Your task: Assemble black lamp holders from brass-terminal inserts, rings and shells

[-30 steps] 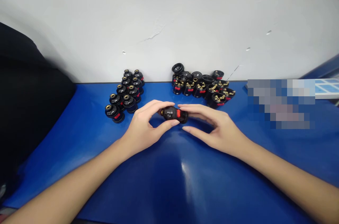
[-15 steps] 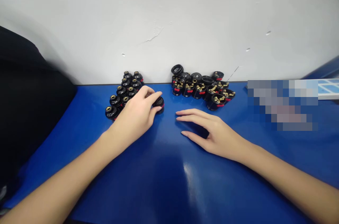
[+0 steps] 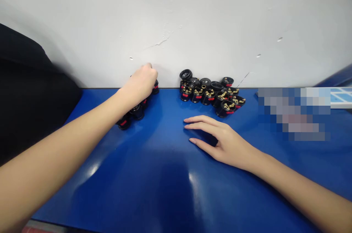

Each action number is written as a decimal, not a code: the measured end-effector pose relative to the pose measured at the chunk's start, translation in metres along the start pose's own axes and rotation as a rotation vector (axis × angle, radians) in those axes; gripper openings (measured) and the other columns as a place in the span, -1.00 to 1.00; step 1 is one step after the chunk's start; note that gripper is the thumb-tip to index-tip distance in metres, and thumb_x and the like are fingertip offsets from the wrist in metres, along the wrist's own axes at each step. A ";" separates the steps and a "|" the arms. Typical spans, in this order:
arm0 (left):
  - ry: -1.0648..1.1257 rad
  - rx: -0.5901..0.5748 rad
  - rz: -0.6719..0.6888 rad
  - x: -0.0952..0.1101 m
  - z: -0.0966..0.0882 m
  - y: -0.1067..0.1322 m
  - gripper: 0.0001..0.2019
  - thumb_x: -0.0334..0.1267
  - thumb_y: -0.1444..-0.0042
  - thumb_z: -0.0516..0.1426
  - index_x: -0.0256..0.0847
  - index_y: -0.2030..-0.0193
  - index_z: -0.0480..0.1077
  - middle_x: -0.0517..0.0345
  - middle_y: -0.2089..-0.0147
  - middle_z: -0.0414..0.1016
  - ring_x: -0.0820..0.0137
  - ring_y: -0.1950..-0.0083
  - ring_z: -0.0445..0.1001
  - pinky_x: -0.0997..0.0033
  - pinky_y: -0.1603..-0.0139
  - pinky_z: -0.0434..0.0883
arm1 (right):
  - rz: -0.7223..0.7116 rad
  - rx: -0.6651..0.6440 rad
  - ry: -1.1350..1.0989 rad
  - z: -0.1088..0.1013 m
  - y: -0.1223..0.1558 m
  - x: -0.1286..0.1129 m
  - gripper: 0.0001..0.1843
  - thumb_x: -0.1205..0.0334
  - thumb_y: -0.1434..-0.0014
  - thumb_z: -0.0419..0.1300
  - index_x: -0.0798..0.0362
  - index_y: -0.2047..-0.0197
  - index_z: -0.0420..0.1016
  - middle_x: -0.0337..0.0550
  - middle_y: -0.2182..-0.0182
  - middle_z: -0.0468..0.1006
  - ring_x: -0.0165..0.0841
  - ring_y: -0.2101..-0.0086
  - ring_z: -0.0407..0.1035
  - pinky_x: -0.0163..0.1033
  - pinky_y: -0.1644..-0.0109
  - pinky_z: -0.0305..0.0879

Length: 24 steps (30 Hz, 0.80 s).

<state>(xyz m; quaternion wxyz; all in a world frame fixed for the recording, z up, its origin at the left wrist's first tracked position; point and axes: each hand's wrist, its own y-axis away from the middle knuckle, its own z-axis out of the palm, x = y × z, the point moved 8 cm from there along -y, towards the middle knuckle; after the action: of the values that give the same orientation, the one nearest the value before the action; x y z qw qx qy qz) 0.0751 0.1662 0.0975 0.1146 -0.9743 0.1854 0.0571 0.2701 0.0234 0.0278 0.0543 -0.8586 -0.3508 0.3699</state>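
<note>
My left hand [image 3: 144,80] reaches over the back of the left group of black, domed lamp holders [image 3: 137,112]. Its fingers are curled down around the top of a black lamp holder [image 3: 156,87] with a red part, at the group's back right. The fingertips and most of that group are hidden behind the hand and forearm. My right hand [image 3: 211,135] rests on the table with its fingers apart and nothing in them. Beyond it stand several open lamp holder bodies [image 3: 209,96] with brass contacts and red parts. Loose black caps [image 3: 186,75] lie behind and on them.
The blue table [image 3: 154,174] meets a white wall [image 3: 176,24] at the back. At the far left hangs dark cloth [image 3: 30,97]. A blurred patch and a white and blue flat thing [image 3: 341,97] lie at the right.
My left hand has moved up and back toward the wall with the lamp holder, which was in front and to the right of the group. My right hand has stayed put.
</note>
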 end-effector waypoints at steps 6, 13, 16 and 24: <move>-0.043 0.037 0.050 0.008 -0.007 0.003 -0.76 -0.49 -0.28 0.21 -0.40 -0.06 0.58 -0.29 -0.07 0.51 -0.03 -0.10 0.52 0.07 -0.08 0.53 | -0.002 -0.003 0.013 -0.001 -0.001 -0.002 -0.71 0.22 -0.43 0.27 -0.11 -0.17 0.66 0.01 -0.21 0.65 -0.08 -0.18 0.61 0.06 -0.30 0.59; 0.164 0.176 0.231 0.058 -0.024 0.059 -0.64 -0.21 -0.42 0.20 -0.41 -0.24 0.47 -0.31 -0.20 0.55 -0.07 -0.27 0.52 -0.09 -0.34 0.50 | -0.068 -0.001 0.083 0.003 0.001 -0.005 -0.69 0.25 -0.46 0.25 -0.04 -0.21 0.62 0.06 -0.21 0.63 -0.10 -0.19 0.59 0.07 -0.33 0.56; 0.187 0.114 0.252 0.073 0.002 0.087 -0.59 -0.22 -0.44 0.17 -0.46 -0.29 0.44 -0.38 -0.33 0.52 -0.05 -0.36 0.53 -0.02 -0.41 0.50 | -0.109 0.008 0.150 0.004 0.003 -0.007 -0.68 0.26 -0.47 0.24 -0.01 -0.24 0.60 0.09 -0.21 0.63 -0.10 -0.20 0.57 0.06 -0.32 0.57; 0.266 0.075 0.314 0.074 0.054 0.114 -0.40 -0.08 -0.57 -0.02 -0.60 -0.48 0.28 -0.48 -0.56 0.26 -0.07 -0.61 0.26 -0.07 -0.61 0.30 | -0.147 0.305 0.449 -0.025 0.004 -0.013 -0.68 0.34 -0.43 0.26 0.05 -0.22 0.56 0.21 -0.28 0.57 0.04 -0.32 0.45 0.25 -0.41 0.45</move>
<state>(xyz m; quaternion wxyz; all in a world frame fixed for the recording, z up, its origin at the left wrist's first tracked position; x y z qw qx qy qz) 0.0968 0.0504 0.0109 0.1151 -0.9274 0.3506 -0.0619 0.2832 0.0163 0.0522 0.2859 -0.8733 -0.3314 0.2140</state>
